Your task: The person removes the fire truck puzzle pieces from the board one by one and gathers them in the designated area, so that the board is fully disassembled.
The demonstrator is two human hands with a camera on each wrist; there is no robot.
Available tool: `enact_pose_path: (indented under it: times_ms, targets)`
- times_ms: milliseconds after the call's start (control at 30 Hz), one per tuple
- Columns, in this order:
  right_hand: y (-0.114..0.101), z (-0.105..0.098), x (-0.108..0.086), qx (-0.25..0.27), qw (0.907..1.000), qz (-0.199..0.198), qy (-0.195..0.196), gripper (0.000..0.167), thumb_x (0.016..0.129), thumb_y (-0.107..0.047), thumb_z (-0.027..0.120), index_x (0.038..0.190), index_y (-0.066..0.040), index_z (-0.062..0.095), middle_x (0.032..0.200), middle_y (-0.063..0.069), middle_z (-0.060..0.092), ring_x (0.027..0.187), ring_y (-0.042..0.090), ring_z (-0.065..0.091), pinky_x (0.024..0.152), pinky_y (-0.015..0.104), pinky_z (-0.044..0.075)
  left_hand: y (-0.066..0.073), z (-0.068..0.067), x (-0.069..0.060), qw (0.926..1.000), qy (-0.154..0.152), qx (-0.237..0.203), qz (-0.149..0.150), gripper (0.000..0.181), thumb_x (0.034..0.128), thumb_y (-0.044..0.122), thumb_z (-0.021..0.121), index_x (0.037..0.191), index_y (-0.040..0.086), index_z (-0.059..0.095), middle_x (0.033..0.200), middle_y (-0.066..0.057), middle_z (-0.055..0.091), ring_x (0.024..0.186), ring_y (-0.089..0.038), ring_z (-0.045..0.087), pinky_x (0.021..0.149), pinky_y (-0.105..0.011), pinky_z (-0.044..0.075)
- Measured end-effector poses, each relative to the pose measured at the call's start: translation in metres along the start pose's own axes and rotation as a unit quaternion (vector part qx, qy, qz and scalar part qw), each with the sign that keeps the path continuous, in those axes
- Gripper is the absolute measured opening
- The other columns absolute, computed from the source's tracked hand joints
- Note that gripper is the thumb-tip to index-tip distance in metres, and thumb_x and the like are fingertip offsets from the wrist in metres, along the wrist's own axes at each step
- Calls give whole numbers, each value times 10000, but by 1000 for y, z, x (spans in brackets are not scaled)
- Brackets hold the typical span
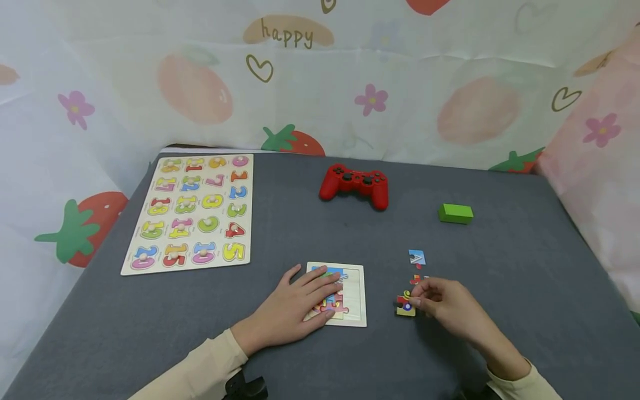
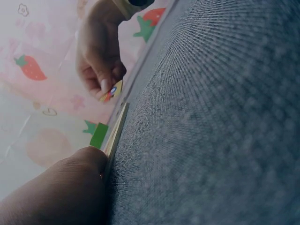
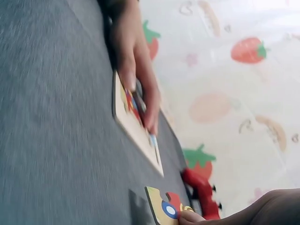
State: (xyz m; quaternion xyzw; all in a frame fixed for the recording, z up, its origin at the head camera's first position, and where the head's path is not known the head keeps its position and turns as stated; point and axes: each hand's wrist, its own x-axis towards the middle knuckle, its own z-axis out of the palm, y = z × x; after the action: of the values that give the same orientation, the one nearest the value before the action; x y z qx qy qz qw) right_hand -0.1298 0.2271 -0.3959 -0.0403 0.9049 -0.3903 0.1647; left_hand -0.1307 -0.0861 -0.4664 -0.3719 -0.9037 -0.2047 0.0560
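Note:
My left hand rests spread over the left part of a small jigsaw puzzle board, its fingers laid across the fitted pieces. The right half of the board's recess is bare. To the right of the board, my right hand pinches a jigsaw puzzle piece in yellow, red and blue between thumb and fingers. In the right wrist view this piece is held up off the table. Beyond my right fingers lie a blue-and-white puzzle piece and a red one, partly hidden.
A large wooden number board with knobbed numerals lies at the left. Toward the back are a red game controller and a green block. A patterned cloth hangs behind the grey table.

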Motion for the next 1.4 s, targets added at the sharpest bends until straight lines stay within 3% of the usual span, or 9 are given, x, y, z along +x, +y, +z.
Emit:
enact_pose_path:
  times_ms: [367,633,1033,1400]
  targets:
    - [26,-20,-2,-97,9994,199,-282,147,887,-172,680,942,-41,643,767,29,603,651,144,542,564,290,446,1,0,0,10000,-19,69,-32,500,967,479,475,1427,283,457,1497,130,390,1423,-111,284,1108,-551,182]
    - [32,-24,-5,-283,9976,367,-515,131,904,-152,656,950,-30,637,780,25,612,667,163,534,559,298,431,1,0,1,10000,75,-58,28,473,979,454,462,1413,266,478,1489,118,405,1418,-135,298,1100,-566,187]
    - [31,-21,-8,-875,9959,-31,-217,104,879,-166,689,897,-81,631,760,-4,595,644,118,512,551,264,413,2,-1,-1,9994,205,-228,-136,453,960,426,505,1373,243,532,1435,90,479,1402,-138,325,1105,-539,199]
    - [31,-16,-8,-1242,9922,-66,13,98,867,-157,704,891,-101,627,753,-23,588,649,112,505,555,261,398,-1,0,1,9996,188,-208,-92,403,993,366,470,1374,251,532,1447,95,463,1400,-153,330,1102,-536,197]
